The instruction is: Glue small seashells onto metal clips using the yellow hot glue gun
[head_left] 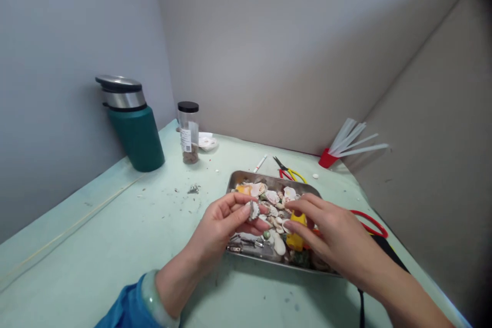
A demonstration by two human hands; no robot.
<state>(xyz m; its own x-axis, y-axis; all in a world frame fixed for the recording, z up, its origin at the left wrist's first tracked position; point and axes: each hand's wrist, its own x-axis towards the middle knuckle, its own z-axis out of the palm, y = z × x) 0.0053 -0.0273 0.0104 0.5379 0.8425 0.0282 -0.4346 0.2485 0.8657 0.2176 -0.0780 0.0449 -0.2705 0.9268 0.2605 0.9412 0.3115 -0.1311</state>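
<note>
My left hand (232, 215) pinches a small whitish, ridged seashell (252, 211) between thumb and fingers, above the left part of a metal tray (235, 179). My right hand (319, 223) hovers over the tray's right side, its thumb and fingers apart with nothing visible between them. Below and behind its fingertips lies a yellow object (295, 241), partly covered, whose kind I cannot make out. Scallop shells (272, 197) and other pale shells fill much of the tray. A green bead (266, 234) and small metal pieces (246, 241) lie near its front left.
Beyond the tray lie red-and-yellow-handled pliers (290, 171) and a white pen (260, 163). A red cup (327, 158) of translucent sticks stands at back right. Red-handled scissors (374, 223) are at right. A green bottle (136, 136) and a clear jar (189, 136) stand at back left.
</note>
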